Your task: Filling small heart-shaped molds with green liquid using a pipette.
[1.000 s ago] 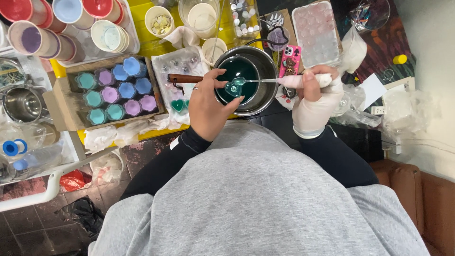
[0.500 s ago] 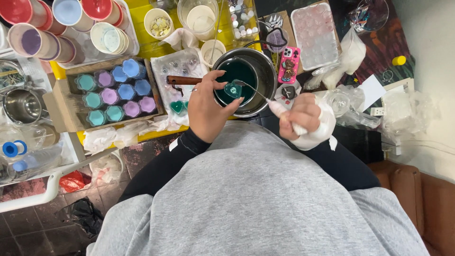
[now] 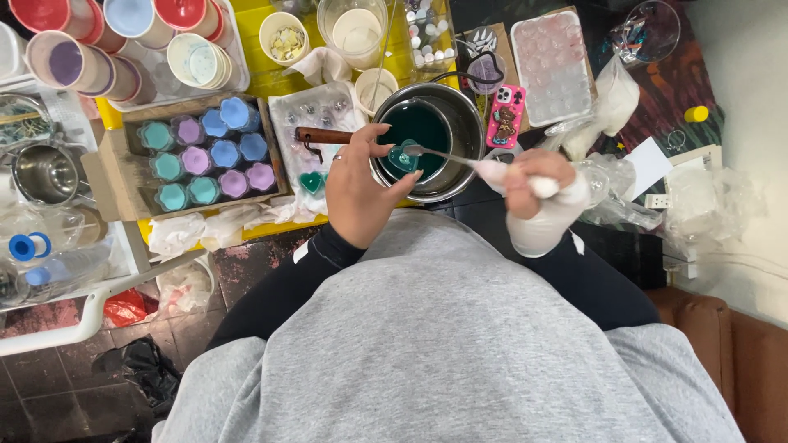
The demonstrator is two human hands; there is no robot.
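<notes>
A person in a grey sweatshirt is leaning over a crowded yellow table. Left of centre, a cardboard tray is holding flower-shaped candles in teal, blue and purple. A steel pot of dark green liquid is sitting at the middle. The left hand is pinching a small teal heart-shaped mould over the pot's near rim. The right hand, closed in a fist, is gripping a metal spoon whose bowl is touching the mould.
</notes>
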